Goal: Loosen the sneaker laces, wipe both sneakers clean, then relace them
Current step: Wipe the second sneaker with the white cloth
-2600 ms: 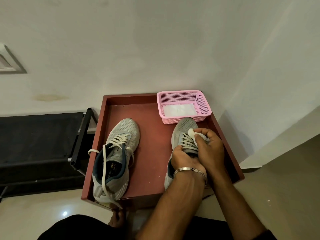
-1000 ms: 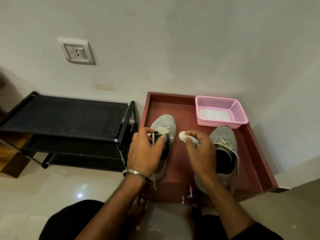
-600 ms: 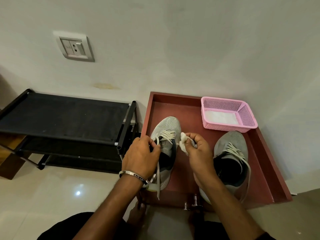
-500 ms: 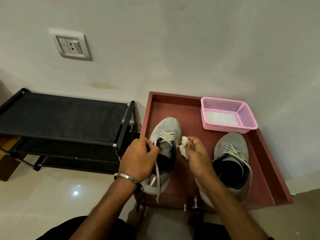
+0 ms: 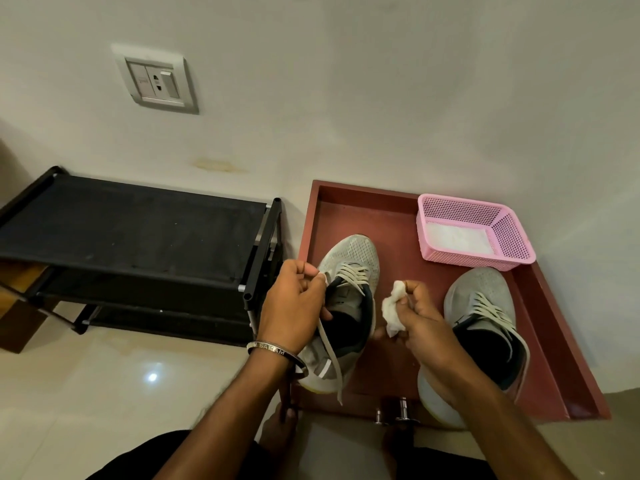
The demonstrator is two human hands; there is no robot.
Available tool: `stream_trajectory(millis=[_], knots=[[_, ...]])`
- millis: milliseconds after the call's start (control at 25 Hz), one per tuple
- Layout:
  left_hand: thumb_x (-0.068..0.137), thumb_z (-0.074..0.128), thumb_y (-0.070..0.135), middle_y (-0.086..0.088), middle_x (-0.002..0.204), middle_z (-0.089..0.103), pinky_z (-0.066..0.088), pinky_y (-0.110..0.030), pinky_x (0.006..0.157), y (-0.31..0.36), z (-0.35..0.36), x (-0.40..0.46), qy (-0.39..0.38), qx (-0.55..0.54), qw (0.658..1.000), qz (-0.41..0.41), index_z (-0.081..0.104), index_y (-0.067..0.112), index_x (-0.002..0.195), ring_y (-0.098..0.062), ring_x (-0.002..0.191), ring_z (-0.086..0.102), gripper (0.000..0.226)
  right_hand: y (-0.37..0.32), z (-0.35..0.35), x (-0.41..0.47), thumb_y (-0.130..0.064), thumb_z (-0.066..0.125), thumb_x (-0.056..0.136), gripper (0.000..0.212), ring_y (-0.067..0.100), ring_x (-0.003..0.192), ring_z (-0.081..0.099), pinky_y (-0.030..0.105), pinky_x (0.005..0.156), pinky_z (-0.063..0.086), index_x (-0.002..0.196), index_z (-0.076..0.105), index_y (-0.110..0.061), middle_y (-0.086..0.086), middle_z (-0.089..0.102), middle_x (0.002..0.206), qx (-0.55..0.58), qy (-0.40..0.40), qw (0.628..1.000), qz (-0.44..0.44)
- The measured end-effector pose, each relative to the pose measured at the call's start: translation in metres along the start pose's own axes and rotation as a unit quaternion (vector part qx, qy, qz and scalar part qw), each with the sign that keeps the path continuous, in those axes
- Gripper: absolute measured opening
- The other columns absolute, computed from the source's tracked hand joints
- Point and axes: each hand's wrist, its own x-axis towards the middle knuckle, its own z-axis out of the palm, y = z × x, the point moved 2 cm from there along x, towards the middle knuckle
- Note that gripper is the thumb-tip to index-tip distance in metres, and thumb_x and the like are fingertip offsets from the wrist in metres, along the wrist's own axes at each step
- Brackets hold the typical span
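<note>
On the red tray point(image 5: 388, 216), the left hand point(image 5: 294, 303) pinches a lace point(image 5: 329, 355) of the left sneaker point(image 5: 353, 258). Right of that sneaker, the right hand point(image 5: 422, 317) grips a crumpled white wipe point(image 5: 393, 308), apparently tissue; the right sneaker point(image 5: 485, 292) sits beyond it.

Two grey mesh sneakers stand side by side, toes toward the wall, on a red-brown tray: the left sneaker point(image 5: 349, 292) with its cream lace point(image 5: 330, 355) pulled loose and trailing past the heel, the right sneaker point(image 5: 485, 320) still laced. A crumpled white wipe point(image 5: 393, 308) sits bunched between the two.
</note>
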Motion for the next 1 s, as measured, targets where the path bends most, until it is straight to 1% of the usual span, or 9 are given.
stream_trajectory(millis=[40, 120, 200, 360, 480, 560, 760, 880, 1000], knots=[[0.097, 0.055, 0.024, 0.002, 0.061, 0.062, 0.057, -0.053, 0.077, 0.000, 0.000, 0.001, -0.003, -0.010, 1.000, -0.003, 0.054, 0.017, 0.100, -0.016, 0.055, 0.066, 0.007, 0.000, -0.001, 0.001, -0.012, 0.037, 0.105, 0.017, 0.012, 0.065, 0.058, 0.024, 0.058, 0.045, 0.108, 0.050, -0.023, 0.001, 0.063, 0.086, 0.026, 0.005, 1.000, 0.014], [0.097, 0.055, 0.026, 0.000, 0.065, 0.064, 0.057, -0.052, 0.077, -0.002, 0.002, 0.000, -0.014, -0.001, 1.000, -0.001, 0.054, 0.020, 0.101, -0.013, 0.055, 0.066, 0.007, 0.004, 0.001, 0.002, -0.015, 0.039, 0.105, 0.018, 0.013, 0.080, 0.058, 0.032, 0.072, 0.048, 0.111, 0.051, -0.026, 0.003, 0.063, 0.099, 0.027, 0.020, 0.999, 0.024], [0.097, 0.055, 0.032, 0.000, 0.072, 0.068, 0.058, -0.047, 0.073, -0.001, 0.005, -0.002, -0.007, 0.090, 0.996, 0.027, 0.052, 0.025, 0.105, -0.013, 0.062, 0.067, 0.012, 0.011, 0.006, 0.000, -0.020, 0.040, 0.105, 0.018, 0.012, 0.089, 0.057, 0.035, 0.082, 0.046, 0.107, 0.051, -0.034, 0.000, 0.062, 0.103, -0.019, 0.055, 0.998, 0.005], [0.090, 0.063, 0.036, 0.007, 0.084, 0.060, 0.054, -0.036, 0.061, -0.003, 0.003, -0.003, 0.037, 0.230, 0.971, 0.052, 0.042, 0.028, 0.112, -0.014, 0.072, 0.061, 0.031, 0.013, 0.010, -0.002, -0.023, 0.042, 0.105, 0.017, 0.005, 0.089, 0.056, 0.030, 0.077, 0.043, 0.100, 0.048, -0.037, -0.009, 0.060, 0.100, -0.061, 0.145, 0.987, -0.035], [0.089, 0.062, 0.036, 0.002, 0.103, 0.056, 0.055, -0.036, 0.068, -0.010, 0.003, -0.002, 0.008, 0.316, 0.948, 0.028, 0.046, 0.025, 0.114, -0.019, 0.082, 0.061, 0.031, 0.019, 0.011, 0.002, -0.027, 0.041, 0.105, 0.017, 0.009, 0.091, 0.057, 0.033, 0.081, 0.046, 0.099, 0.048, -0.041, -0.010, 0.061, 0.100, -0.068, 0.128, 0.989, -0.006], [0.093, 0.055, 0.032, 0.000, 0.103, 0.062, 0.055, -0.035, 0.070, -0.012, 0.003, -0.001, -0.008, 0.353, 0.935, 0.030, 0.052, 0.025, 0.113, -0.021, 0.084, 0.063, 0.022, 0.024, 0.013, 0.001, -0.030, 0.040, 0.104, 0.014, 0.013, 0.091, 0.059, 0.036, 0.081, 0.046, 0.101, 0.047, -0.043, -0.007, 0.062, 0.100, -0.103, 0.103, 0.989, 0.013], [0.095, 0.049, 0.020, -0.003, 0.083, 0.064, 0.057, -0.039, 0.070, -0.011, -0.002, 0.004, 0.020, 0.316, 0.948, 0.031, 0.059, 0.016, 0.102, -0.022, 0.075, 0.063, 0.012, 0.022, 0.017, -0.001, -0.032, 0.039, 0.105, 0.008, 0.013, 0.086, 0.060, 0.032, 0.072, 0.045, 0.108, 0.046, -0.034, -0.005, 0.064, 0.099, -0.146, 0.074, 0.987, 0.005], [0.096, 0.050, 0.019, -0.001, 0.078, 0.061, 0.053, -0.035, 0.064, -0.008, -0.005, 0.006, 0.030, 0.290, 0.956, 0.031, 0.059, 0.016, 0.101, -0.019, 0.071, 0.061, 0.011, 0.011, 0.011, -0.003, -0.029, 0.040, 0.105, 0.010, 0.012, 0.076, 0.059, 0.032, 0.071, 0.048, 0.104, 0.048, -0.036, -0.001, 0.064, 0.095, -0.100, 0.077, 0.992, -0.020], [0.096, 0.051, 0.019, 0.002, 0.077, 0.062, 0.046, -0.027, 0.056, -0.004, -0.009, 0.008, 0.051, 0.264, 0.962, 0.040, 0.059, 0.018, 0.104, -0.013, 0.067, 0.059, 0.012, -0.004, 0.004, -0.008, -0.024, 0.038, 0.106, 0.015, 0.012, 0.060, 0.057, 0.035, 0.059, 0.051, 0.105, 0.049, -0.033, 0.007, 0.064, 0.094, -0.034, 0.062, 0.997, -0.036]])
